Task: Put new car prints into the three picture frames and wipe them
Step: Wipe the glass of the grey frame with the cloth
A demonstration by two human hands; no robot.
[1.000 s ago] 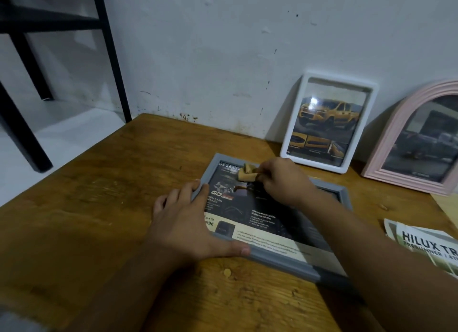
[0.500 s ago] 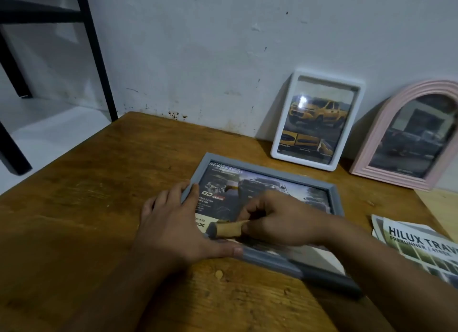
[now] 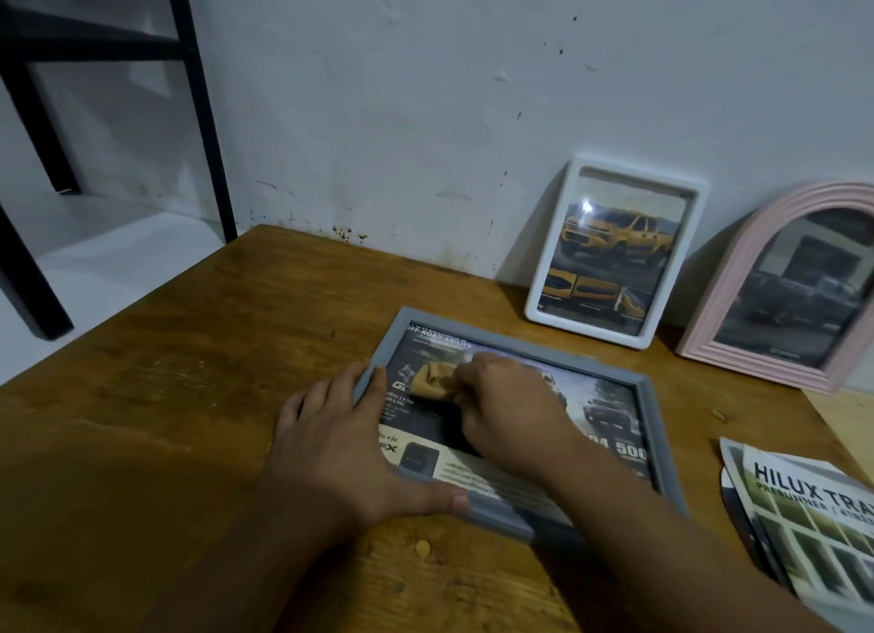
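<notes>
Grey frame (image 3: 648, 424) flat mid-bench. Left hand (image 3: 340, 448), fingers straight, presses its left edge; right hand (image 3: 506, 410) pinches tan cloth (image 3: 432, 379) on the glass, grip probably tight. White frame (image 3: 615, 254), pink frame (image 3: 780, 287) lean at the back edge; brochures (image 3: 813, 514) at the right edge.

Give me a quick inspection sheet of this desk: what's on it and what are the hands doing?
Surface: wooden table, worn, small blob near front edge.
Job's things: grey frame lying flat; white frame and pink arched frame leaning on wall, all with car prints.
Clutter: Hilux brochures at right.
Grips: left hand steadies grey frame's corner; right hand rubs tan cloth on its glass.
Cables: nothing seen.
Surroundings: stained white wall, black metal rack at left.
</notes>
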